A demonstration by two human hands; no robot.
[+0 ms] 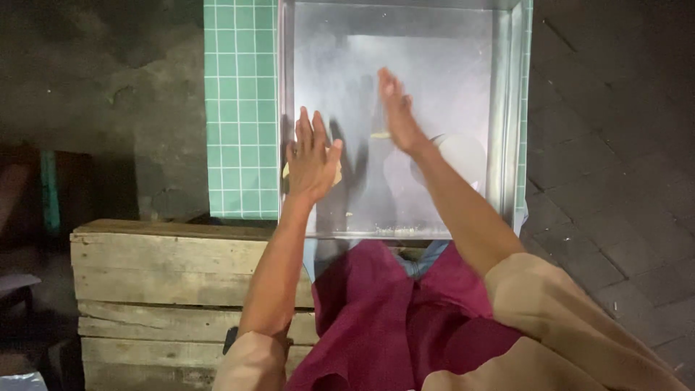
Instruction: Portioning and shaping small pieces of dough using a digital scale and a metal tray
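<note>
Down in front of the person, both bare hands reach into a large square metal tray with low shiny walls. The left hand lies palm down with its fingers spread and nearly flat, pressing on a pale yellowish lump of dough that peeks out at the thumb side and at the outer edge of the palm; the hand covers it rather than grips it. Just to the right, the right hand is turned on its edge, fingers straight and together, open and holding nothing that can be seen. Close under its heel lies a small yellowish scrap on the tray floor, very near or touching; which one cannot be told. Near the right wrist, a round pale shape shows in the tray, too blurred to name. Left of the left hand, a green checked cloth lies under the tray. Nearer the body, below both forearms, are a maroon garment and, toward the left elbow, a wooden crate. Beyond the right arm is dark paving.
</note>
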